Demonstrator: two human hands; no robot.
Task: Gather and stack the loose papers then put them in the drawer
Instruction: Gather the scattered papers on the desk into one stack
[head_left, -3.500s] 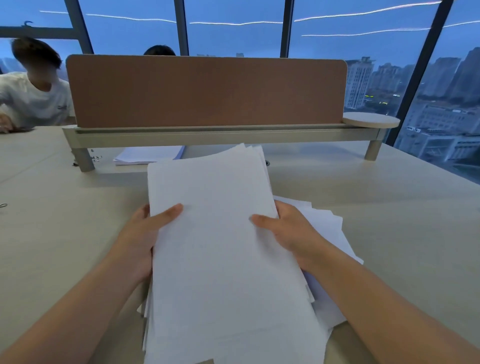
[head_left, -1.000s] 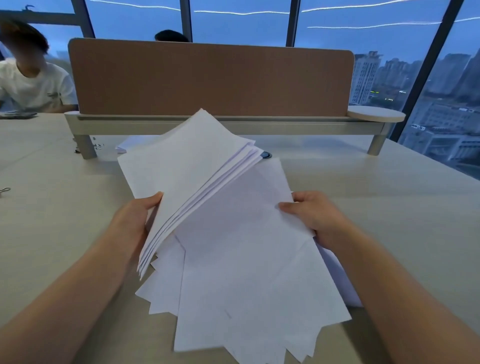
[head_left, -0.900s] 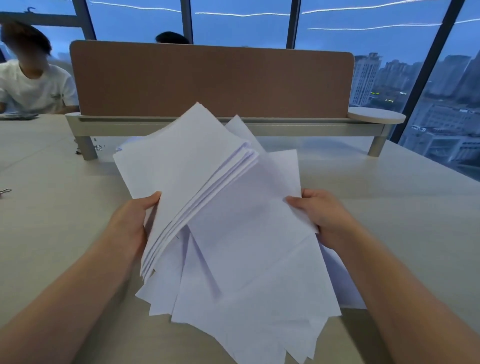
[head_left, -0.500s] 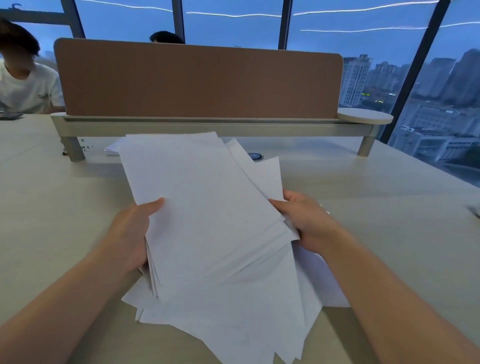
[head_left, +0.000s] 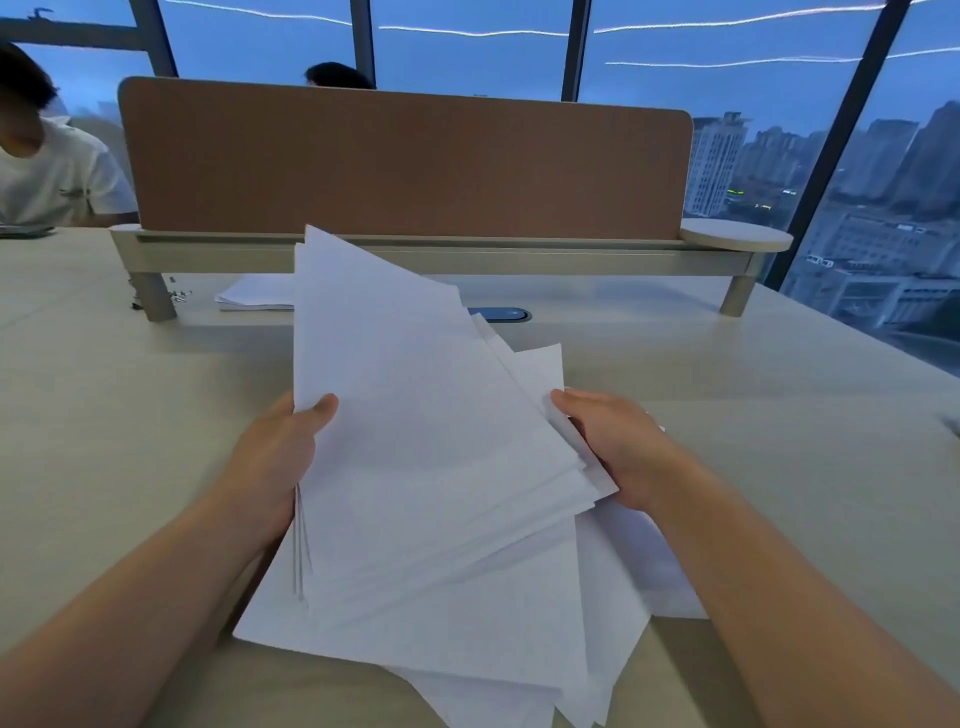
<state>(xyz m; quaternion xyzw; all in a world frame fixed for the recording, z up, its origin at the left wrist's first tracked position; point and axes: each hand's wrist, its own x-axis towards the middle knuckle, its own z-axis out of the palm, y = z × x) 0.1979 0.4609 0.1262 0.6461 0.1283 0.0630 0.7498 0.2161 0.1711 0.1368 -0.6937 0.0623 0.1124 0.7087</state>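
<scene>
A thick, fanned bundle of white papers (head_left: 421, 447) is held between both hands above the beige desk (head_left: 114, 415). My left hand (head_left: 275, 457) grips its left edge, thumb on top. My right hand (head_left: 618, 447) holds the right edge, where the sheets splay out unevenly. More loose sheets (head_left: 623, 582) lie skewed on the desk underneath, partly hidden by the bundle. No drawer is in view.
A brown divider panel (head_left: 405, 166) on a metal rail crosses the desk behind the papers. A second small paper stack (head_left: 254, 299) lies under it, beside small clips (head_left: 179, 296). A blue cable grommet (head_left: 506, 314) sits just past the bundle. A person in white (head_left: 57, 176) sits far left.
The lifted sheaf has come down onto the other sheets and turned clockwise. Both hands now hold one fanned bundle by its sides, and the view has shifted slightly right.
</scene>
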